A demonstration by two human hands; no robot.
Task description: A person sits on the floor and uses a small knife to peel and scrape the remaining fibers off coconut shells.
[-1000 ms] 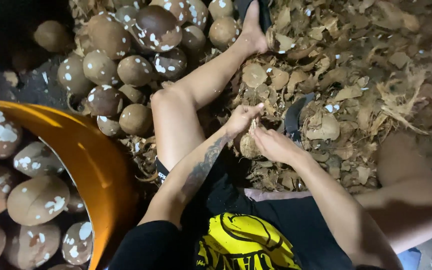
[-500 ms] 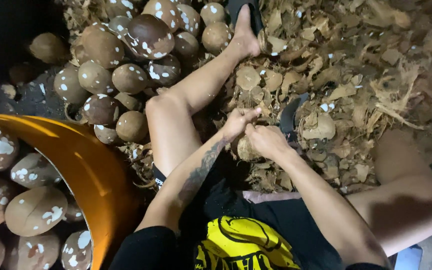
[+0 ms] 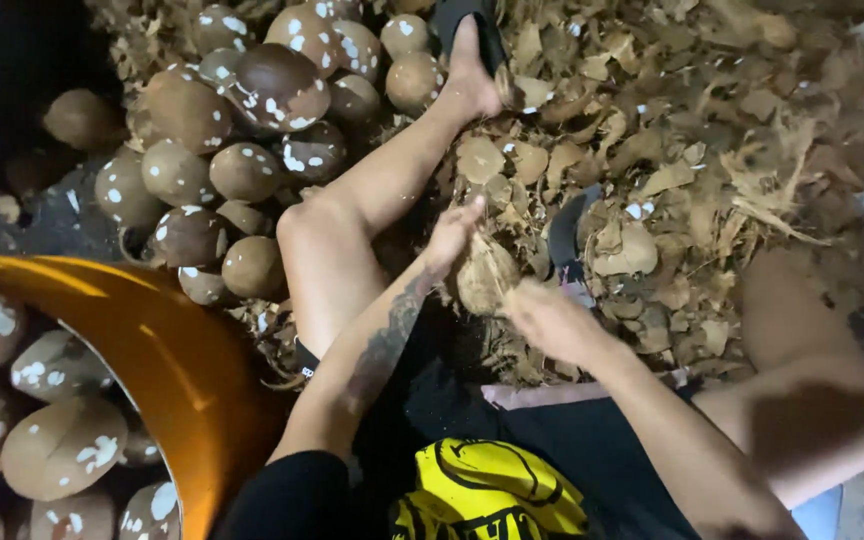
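Coconut in hand: a brown, partly husked coconut point(image 3: 485, 272) sits between the person's knees, low in the middle of the view, resting against the litter of husk.
Left hand: the left hand point(image 3: 449, 236) lies on the nut's upper left side, fingers pressed together and curled over its top.
Right hand: the right hand point(image 3: 544, 318) closes on the nut's lower right side; the fingers look wrapped and pinching at a strip of fibre, though blur leaves that unsure.
How it will handle: judged by its look, the nut is hard, round and fairly heavy for its size, stiff under the fingers, with a dry fibrous skin that gives grip rather than slipping. It should not bruise or crack from handling.
Where to hold: best cupped from two opposite sides, as now, with one palm steadying the crown while the other works the loose fibre.
Peeled pile: a heap of peeled coconuts point(image 3: 242, 120), brown with white flecks, lies beyond the left knee.
Orange tub: the curved rim of an orange tub point(image 3: 167, 350) at lower left has more flecked nuts beside and beneath it.
Husk litter: dry brown husk scraps point(image 3: 672, 150) cover the ground to the right.
Sandal: a black sandal point(image 3: 477, 35) is on the outstretched foot at top.
Packages, labels, signs: none visible; the only print is a black design on a yellow patch of clothing point(image 3: 487, 495) at the bottom edge.
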